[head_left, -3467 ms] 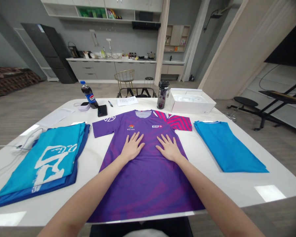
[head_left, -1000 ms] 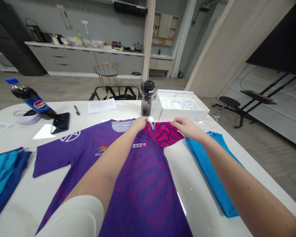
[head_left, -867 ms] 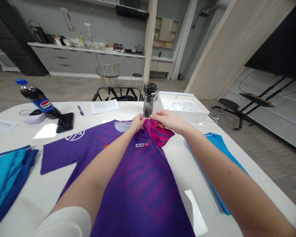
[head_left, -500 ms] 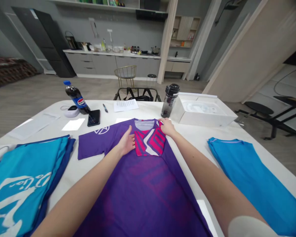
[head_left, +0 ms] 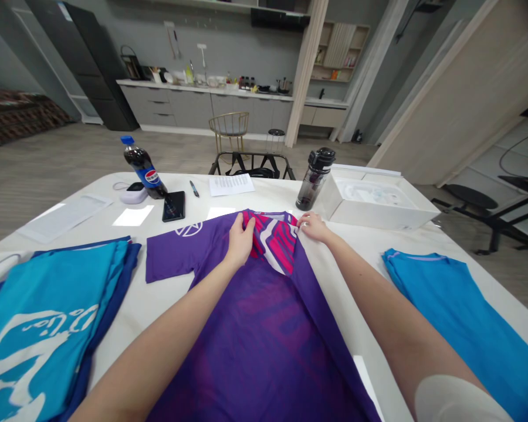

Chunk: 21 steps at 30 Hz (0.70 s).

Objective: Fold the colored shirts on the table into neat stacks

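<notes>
A purple T-shirt (head_left: 255, 340) lies spread on the white table, collar away from me, with its right side folded inward. The folded-over sleeve (head_left: 279, 246), patterned in pink with a white stripe, rests across the chest below the collar. My left hand (head_left: 241, 241) is closed on the left edge of that sleeve, lifting it a little so it creases. At the right shoulder fold, beside the collar, my right hand (head_left: 313, 226) pinches the fabric. The shirt's left sleeve (head_left: 171, 252), with a white round emblem, stretches out flat.
Folded teal shirts (head_left: 48, 299) are stacked at the left, and a folded blue shirt (head_left: 462, 310) lies at the right. Beyond the purple shirt stand a cola bottle (head_left: 147, 170), a phone (head_left: 173, 206), a dark drink bottle (head_left: 314, 179) and a white box (head_left: 374, 199).
My left hand has moved from lying open beside the pink sleeve to gripping its edge, and the sleeve's flat panel is now bunched. My right hand stays at the shoulder fold.
</notes>
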{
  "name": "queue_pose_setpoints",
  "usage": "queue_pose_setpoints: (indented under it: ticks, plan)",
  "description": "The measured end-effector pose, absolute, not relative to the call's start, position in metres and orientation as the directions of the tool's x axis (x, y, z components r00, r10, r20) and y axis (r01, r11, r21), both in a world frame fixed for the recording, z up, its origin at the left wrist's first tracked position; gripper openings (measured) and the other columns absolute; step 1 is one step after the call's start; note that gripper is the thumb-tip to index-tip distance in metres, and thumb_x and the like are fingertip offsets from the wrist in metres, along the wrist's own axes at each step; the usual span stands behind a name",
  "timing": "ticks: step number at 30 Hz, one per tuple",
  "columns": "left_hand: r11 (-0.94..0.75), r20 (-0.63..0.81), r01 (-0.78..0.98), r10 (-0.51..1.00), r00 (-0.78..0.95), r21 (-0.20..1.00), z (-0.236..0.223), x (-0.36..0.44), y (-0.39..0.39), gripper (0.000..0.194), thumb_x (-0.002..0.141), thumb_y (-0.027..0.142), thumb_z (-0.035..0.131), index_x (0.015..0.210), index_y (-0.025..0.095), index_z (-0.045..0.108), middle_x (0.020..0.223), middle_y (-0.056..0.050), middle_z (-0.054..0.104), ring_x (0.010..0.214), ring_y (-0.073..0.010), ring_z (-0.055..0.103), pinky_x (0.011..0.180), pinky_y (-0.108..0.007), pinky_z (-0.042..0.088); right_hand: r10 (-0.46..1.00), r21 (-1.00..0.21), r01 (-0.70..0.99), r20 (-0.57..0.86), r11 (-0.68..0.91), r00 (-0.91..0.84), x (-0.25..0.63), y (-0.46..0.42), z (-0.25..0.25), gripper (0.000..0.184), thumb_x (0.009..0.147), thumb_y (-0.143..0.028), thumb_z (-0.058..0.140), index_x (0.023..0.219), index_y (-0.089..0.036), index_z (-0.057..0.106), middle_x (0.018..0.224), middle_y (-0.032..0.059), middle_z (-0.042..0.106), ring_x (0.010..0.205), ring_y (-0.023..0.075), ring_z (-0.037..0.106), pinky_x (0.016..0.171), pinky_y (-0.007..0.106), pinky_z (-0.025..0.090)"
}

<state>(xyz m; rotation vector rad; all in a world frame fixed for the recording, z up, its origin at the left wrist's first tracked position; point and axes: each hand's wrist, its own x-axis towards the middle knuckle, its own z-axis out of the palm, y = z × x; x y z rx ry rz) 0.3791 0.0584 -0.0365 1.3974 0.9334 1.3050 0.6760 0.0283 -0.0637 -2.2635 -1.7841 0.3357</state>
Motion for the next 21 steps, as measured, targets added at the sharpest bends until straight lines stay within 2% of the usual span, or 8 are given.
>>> queue_pose_setpoints:
  ticks: [3,5,9,12,15,18,21]
  plan:
    - [-0.203,0.23,-0.205,0.966,0.115,0.957,-0.032,0.366,0.068,0.022,0.089,0.039,0.063,0.1,0.019,0.065,0.097,-0.003,0.072,0.09,-0.0184,0.067,0.086,-0.031,0.055,0.971,-0.313,0.92,-0.034,-0.235,0.237,0.672,0.036,-0.062,0.037,0.087,-0.022,0.053,0.116,-0.03,0.074,0.127,0.0094,0.058,0.124,0.032,0.05,0.102,0.05,0.044]
    - [-0.121,0.144,-0.211,0.985,0.098,0.97,-0.039,0.357,0.076,0.023,0.085,0.038,0.066,0.097,0.019,0.066,0.093,-0.003,0.072,0.085,-0.0181,0.067,0.081,-0.031,0.055,0.973,-0.293,0.928,-0.032,-0.229,0.23,0.666,0.042,-0.063,0.039,0.087,-0.025,0.055,0.122,-0.031,0.072,0.123,0.0102,0.059,0.121,0.032,0.052,0.1,0.048,0.046]
    - [0.065,-0.063,-0.102,0.998,0.018,0.993,-0.061,0.344,0.085,0.027,0.081,0.043,0.068,0.088,0.018,0.065,0.083,-0.003,0.07,0.077,-0.018,0.066,0.073,-0.031,0.054,0.952,-0.325,0.902,0.022,-0.283,0.307,0.66,0.049,-0.061,0.026,0.086,-0.031,0.058,0.102,-0.024,0.078,0.113,0.0096,0.062,0.112,0.0277,0.057,0.093,0.036,0.047]
    - [-0.044,0.045,0.015,0.998,-0.039,0.999,-0.065,0.339,0.085,0.024,0.087,0.044,0.061,0.089,0.019,0.064,0.085,-0.003,0.07,0.079,-0.0183,0.066,0.075,-0.03,0.053,0.905,-0.379,0.849,0.063,-0.368,0.421,0.66,0.056,-0.054,0.03,0.091,-0.031,0.051,0.091,-0.017,0.078,0.104,0.0098,0.066,0.099,0.0223,0.062,0.086,0.028,0.047]
    - [-0.177,0.195,0.222,0.979,-0.063,0.959,-0.061,0.336,0.087,0.02,0.094,0.04,0.053,0.095,0.022,0.063,0.089,-0.003,0.071,0.083,-0.0202,0.067,0.08,-0.032,0.052,0.866,-0.362,0.827,0.093,-0.43,0.491,0.654,0.065,-0.041,0.039,0.095,-0.029,0.042,0.096,-0.013,0.078,0.11,0.0161,0.066,0.101,0.026,0.063,0.087,0.033,0.047]
    - [-0.105,0.146,0.467,0.988,-0.052,0.878,-0.061,0.33,0.095,0.017,0.094,0.035,0.052,0.098,0.023,0.064,0.092,-0.007,0.072,0.089,-0.0257,0.068,0.085,-0.038,0.051,0.824,-0.258,0.827,0.155,-0.499,0.546,0.638,0.075,-0.03,0.04,0.096,-0.029,0.042,0.108,-0.01,0.075,0.12,0.0224,0.062,0.109,0.0324,0.061,0.09,0.04,0.046]
    - [-0.017,0.049,0.638,0.998,-0.033,0.77,-0.063,0.325,0.098,0.023,0.095,0.032,0.052,0.11,0.02,0.064,0.102,-0.014,0.072,0.101,-0.0314,0.069,0.09,-0.043,0.051,0.829,-0.196,0.851,0.203,-0.487,0.521,0.619,0.081,-0.026,0.038,0.096,-0.025,0.043,0.119,-0.012,0.069,0.122,0.0217,0.06,0.111,0.0327,0.059,0.092,0.043,0.046]
